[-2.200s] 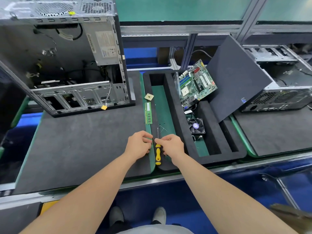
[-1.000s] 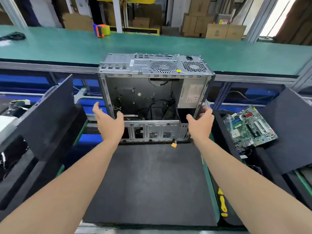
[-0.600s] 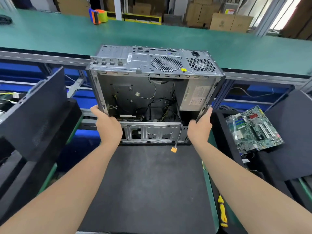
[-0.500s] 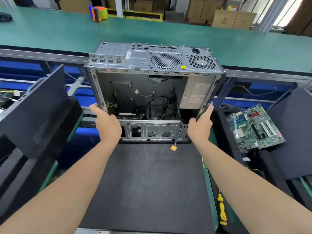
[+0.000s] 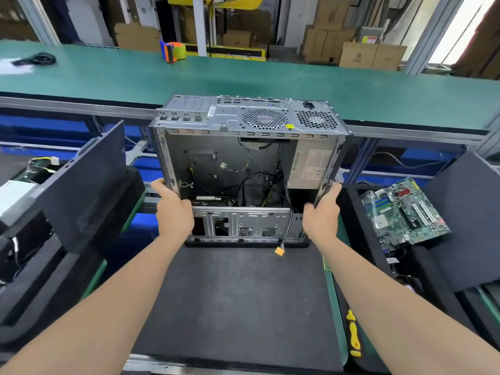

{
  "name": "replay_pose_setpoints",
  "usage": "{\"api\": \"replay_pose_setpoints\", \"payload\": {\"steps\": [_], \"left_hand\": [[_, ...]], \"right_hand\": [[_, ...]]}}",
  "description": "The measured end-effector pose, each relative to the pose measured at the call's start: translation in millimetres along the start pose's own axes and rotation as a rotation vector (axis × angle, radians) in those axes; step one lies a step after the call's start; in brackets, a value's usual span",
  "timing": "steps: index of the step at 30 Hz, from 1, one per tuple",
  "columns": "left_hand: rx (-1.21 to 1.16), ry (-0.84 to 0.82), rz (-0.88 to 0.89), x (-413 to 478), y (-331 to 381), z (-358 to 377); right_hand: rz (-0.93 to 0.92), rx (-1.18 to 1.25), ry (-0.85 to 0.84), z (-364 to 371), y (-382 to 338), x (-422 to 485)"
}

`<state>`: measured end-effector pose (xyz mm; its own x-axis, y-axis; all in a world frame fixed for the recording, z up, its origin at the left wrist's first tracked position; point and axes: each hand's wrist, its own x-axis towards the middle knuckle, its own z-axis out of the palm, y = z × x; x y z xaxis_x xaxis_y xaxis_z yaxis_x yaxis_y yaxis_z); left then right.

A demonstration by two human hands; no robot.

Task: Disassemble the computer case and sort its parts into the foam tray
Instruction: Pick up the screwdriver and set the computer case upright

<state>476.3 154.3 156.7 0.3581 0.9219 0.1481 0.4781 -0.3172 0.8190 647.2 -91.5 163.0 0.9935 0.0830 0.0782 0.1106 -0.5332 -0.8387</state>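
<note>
Computer case (image 5: 243, 163) is clasped at its lower side edges by the left grip (image 5: 174, 215) and right grip (image 5: 322, 215), fingers curled round the frame. A second ago both were spread open beside it. It stands upright between them at the far edge of the desk (image 5: 243, 307).

both hands grip case | left hand (image 5: 173, 212) | right hand (image 5: 322, 215) | computer case (image 5: 243, 158) upright
</note>
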Motion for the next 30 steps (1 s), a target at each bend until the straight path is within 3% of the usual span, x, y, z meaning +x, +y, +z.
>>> {"api": "replay_pose_setpoints", "payload": {"steps": [22, 30], "left_hand": [[-0.024, -0.222, 0.092, -10.5, 26.1, -65.1], [0.059, -0.2, 0.075, -5.1, 26.8, -60.1]], "right_hand": [[-0.033, -0.317, -0.063, -46.9, -35.2, -29.3], [-0.053, -0.43, -0.066, -43.2, -40.3, -24.2]]}}
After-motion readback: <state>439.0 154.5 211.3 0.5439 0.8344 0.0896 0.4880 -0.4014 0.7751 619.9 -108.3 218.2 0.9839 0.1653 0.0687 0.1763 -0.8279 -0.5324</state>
